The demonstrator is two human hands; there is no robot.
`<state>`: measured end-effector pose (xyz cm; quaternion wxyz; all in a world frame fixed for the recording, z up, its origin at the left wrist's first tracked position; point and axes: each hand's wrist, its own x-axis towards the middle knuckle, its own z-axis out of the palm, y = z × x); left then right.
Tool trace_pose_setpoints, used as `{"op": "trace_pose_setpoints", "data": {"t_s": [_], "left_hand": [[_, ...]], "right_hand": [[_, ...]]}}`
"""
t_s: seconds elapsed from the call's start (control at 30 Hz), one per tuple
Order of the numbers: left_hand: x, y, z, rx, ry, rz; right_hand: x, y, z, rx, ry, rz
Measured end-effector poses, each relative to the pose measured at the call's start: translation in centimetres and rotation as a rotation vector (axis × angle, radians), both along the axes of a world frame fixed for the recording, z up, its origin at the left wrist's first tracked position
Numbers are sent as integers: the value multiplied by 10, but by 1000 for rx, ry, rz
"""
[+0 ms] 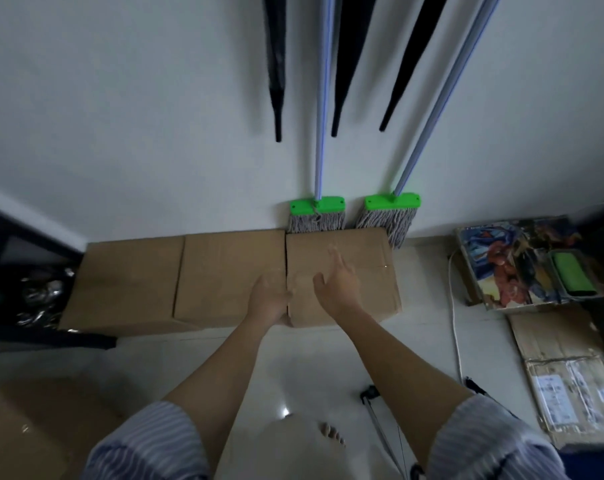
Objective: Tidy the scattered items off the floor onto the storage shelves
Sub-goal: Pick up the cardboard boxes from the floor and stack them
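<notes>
Barely started, I'd say: your left hand (271, 299) grips the right box (342, 271) at its corner, right hand (338, 282) spread above it, flattened cardboard (567, 382) still on the floor.

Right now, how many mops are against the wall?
2. One mop stands behind the right-hand box; the other mop stands just right of it, at that box's far right corner. More may be out of frame.

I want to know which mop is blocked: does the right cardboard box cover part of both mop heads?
No, the right cardboard box hides the bottom of the left mop head only; the right mop head hangs beside its corner.
</notes>
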<state>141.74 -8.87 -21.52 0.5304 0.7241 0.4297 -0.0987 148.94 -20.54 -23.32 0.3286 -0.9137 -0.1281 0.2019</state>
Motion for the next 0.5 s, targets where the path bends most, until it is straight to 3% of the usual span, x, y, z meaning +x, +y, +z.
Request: {"op": "trace_pose_setpoints", "data": {"t_s": [0.3, 0.5], "left_hand": [[-103, 77, 99, 147, 16, -34], [-218, 138, 140, 195, 28, 225]], "right_hand": [[-70, 72, 106, -188, -125, 455], [-136, 149, 144, -253, -146, 696]]}}
